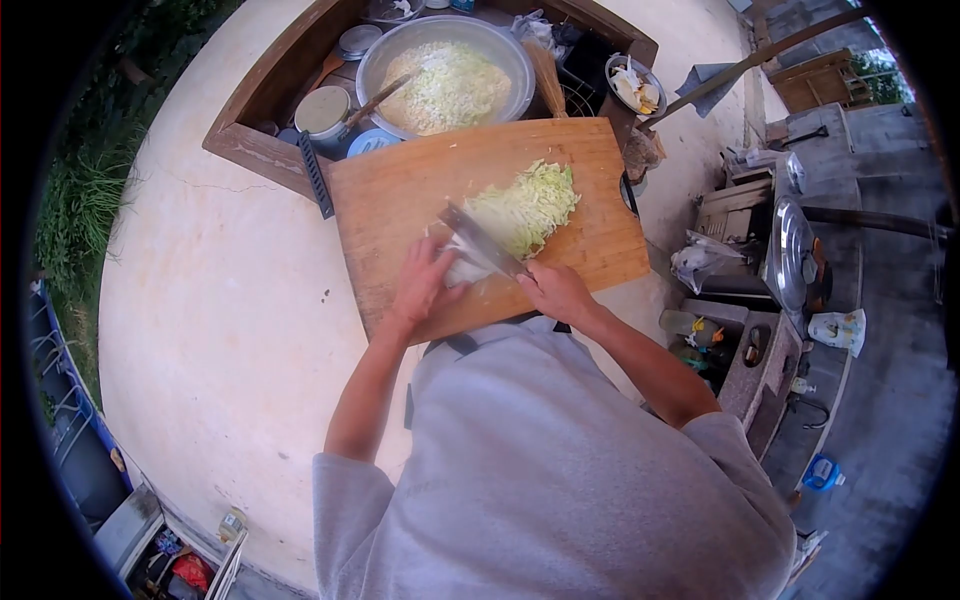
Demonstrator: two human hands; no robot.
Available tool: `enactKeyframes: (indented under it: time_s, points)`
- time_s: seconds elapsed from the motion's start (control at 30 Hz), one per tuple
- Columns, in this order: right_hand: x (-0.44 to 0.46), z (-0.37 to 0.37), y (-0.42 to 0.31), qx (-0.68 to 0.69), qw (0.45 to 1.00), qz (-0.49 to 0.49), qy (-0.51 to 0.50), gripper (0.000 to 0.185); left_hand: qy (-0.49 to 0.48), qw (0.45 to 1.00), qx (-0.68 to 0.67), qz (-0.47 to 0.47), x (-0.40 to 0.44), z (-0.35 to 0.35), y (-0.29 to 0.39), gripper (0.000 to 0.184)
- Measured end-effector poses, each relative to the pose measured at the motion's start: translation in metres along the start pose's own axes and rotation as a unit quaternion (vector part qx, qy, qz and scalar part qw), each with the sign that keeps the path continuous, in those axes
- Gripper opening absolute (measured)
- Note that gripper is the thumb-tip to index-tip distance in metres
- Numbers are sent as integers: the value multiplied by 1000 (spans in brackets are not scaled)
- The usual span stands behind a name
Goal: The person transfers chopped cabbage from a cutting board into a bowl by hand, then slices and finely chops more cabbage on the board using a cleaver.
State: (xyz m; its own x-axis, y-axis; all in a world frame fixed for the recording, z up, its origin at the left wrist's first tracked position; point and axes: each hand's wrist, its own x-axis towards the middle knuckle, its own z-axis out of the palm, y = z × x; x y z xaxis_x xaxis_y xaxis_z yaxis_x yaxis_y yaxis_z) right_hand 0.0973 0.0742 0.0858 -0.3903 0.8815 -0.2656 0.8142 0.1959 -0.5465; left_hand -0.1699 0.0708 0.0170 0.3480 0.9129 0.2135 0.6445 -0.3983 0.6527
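Note:
My right hand [556,292] is closed round the handle of a cleaver [484,240], whose blade slants up to the left across the cutting board [390,200]. Under and beside the blade lies a pale piece of cabbage [462,268], and my left hand [424,280] presses on it with bent fingers. To the right of the blade, a heap of shredded cabbage [535,205] spreads over the wood. The cleaver's edge is hidden against the cabbage.
Behind the board stands a large metal basin [525,85] of chopped filling, a wooden stick leaning in it. A lidded jar [322,110] and a dark slotted tool [316,175] are at its left. A bowl of scraps [636,85] sits back right. A sink [730,350] is farther right.

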Motion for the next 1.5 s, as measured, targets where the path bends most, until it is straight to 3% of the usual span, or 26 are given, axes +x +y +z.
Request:
enactKeyframes:
  time_s: [0.27,0.4,0.7,0.83,0.93,1.03,1.07,1.2,1.27,1.37,1.5]
  points:
    - [11,9,1,5,998,-47,-28,27,54,997,0,-60,-18,0,12,46]
    - [19,4,4,0,1000,-7,-1,28,108,989,42,-88,-31,10,4,46]
    - [21,0,-16,1,1000,-13,-1,27,212,939,97,-254,-6,42,25,49]
    - [21,-1,-32,-17,998,-44,-31,24,211,939,29,-270,-10,24,42,70]
    - [21,-7,-43,-30,996,-62,-54,22,181,951,-85,-237,-28,3,33,72]
    - [23,-1,-45,-31,995,-59,-72,20,148,970,-75,-180,-53,0,5,61]
    - [24,3,-46,-30,995,-57,-78,20,155,966,-84,-187,-52,-6,9,41]
    - [29,41,-32,-30,995,-82,-54,22,245,964,9,-102,-51,10,3,22]
    - [42,56,-31,-32,993,-108,-26,23,261,958,-9,-118,-49,20,5,21]
    - [53,45,-53,9,998,-55,7,24,288,946,-20,-145,-50,30,7,18]
    - [30,26,-72,2,998,-62,-17,22,317,932,-6,-178,-54,30,14,17]
